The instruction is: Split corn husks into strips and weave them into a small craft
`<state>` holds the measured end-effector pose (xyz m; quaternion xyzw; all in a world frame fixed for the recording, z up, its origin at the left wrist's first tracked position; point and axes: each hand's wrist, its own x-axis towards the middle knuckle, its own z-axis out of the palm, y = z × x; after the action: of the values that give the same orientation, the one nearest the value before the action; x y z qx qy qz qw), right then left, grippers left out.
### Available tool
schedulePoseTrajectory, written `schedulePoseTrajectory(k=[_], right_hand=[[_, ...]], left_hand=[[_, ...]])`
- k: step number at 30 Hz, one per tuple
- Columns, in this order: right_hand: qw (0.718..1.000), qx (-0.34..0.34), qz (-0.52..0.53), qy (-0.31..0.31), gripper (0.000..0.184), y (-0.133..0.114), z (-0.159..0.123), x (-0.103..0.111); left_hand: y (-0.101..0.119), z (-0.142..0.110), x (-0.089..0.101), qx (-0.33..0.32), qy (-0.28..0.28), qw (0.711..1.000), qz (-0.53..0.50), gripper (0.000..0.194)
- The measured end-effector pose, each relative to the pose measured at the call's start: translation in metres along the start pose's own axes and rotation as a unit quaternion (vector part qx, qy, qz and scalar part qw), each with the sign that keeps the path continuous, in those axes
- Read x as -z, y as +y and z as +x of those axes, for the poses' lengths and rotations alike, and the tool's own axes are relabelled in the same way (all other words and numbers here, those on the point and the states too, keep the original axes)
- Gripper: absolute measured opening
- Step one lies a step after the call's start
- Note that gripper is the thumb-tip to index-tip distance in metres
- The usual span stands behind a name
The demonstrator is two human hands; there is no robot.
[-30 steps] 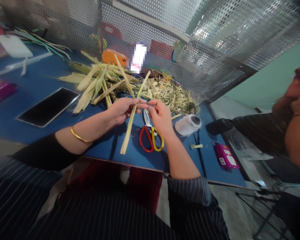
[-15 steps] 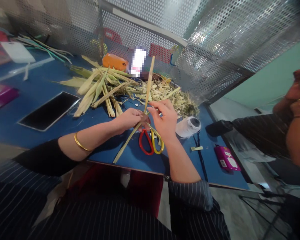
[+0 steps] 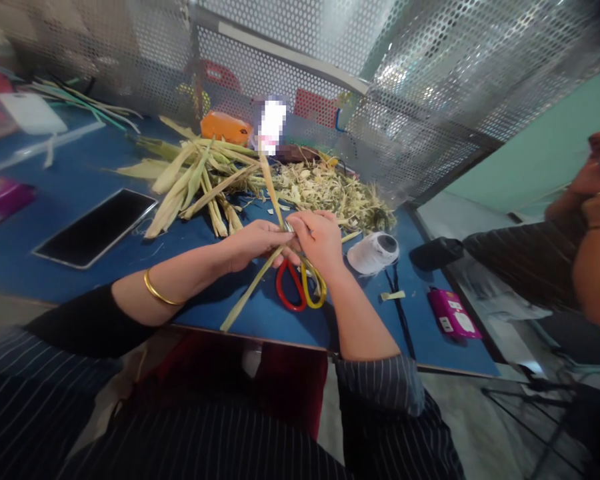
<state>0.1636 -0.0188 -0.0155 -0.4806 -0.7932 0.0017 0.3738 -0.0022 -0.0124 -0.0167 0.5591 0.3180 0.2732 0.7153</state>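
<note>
My left hand (image 3: 261, 243) is closed, pinching pale strips of dried corn husk (image 3: 253, 290) where they cross. One strip slants down toward the table's front edge, and another rises away from me. Against the fingertips of that hand, my right hand (image 3: 320, 240) is closed on the husk at the crossing; its fingers partly hide the strips. Just below both hands lie scissors with one red and one yellow handle (image 3: 291, 287), their blades hidden. Right of my right hand, a spool of white thread (image 3: 373, 253) rests on its side.
A pile of husks (image 3: 180, 180) and a heap of scraps (image 3: 330, 190) lie behind my hands. A dark phone (image 3: 96, 228) is at left, an orange packet (image 3: 225, 128) behind. A purple packet (image 3: 454, 313) and another person's sleeve (image 3: 510, 257) are at right. A perforated metal screen (image 3: 280, 67) borders the back.
My right hand has closed in against the left fingertips, its fingers now bent onto the husk. The upper strip has tipped to the left.
</note>
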Motion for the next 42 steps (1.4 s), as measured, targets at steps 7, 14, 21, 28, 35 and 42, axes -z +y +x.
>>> schedulePoseTrajectory(k=[7,14,21,28,35,42], right_hand=[[0.974,-0.139,0.181,-0.009,0.017,0.007,0.000,-0.007],[0.988,-0.037,0.040,0.147,0.018,-0.001,-0.002,0.004],[0.984,-0.098,0.071,-0.131,0.034,-0.029,-0.014,-0.008],[0.998,0.030,0.004,-0.052,0.037,-0.035,-0.017,-0.004],[0.993,-0.055,0.051,0.096,0.023,-0.026,-0.006,0.008],[0.979,-0.037,0.171,0.109,0.014,-0.029,-0.010,0.004]], left_hand=[[0.003,-0.001,0.004,0.042,0.026,0.989,-0.137,0.022],[-0.001,0.005,0.003,-0.037,0.128,0.976,-0.173,0.023],[0.001,0.007,0.005,-0.119,0.188,0.958,-0.182,0.024],[0.007,0.004,0.006,-0.085,0.205,0.963,-0.150,0.022],[0.004,-0.007,-0.010,-0.046,0.042,0.987,0.150,0.018],[0.012,-0.003,-0.005,0.035,0.063,0.997,-0.028,0.017]])
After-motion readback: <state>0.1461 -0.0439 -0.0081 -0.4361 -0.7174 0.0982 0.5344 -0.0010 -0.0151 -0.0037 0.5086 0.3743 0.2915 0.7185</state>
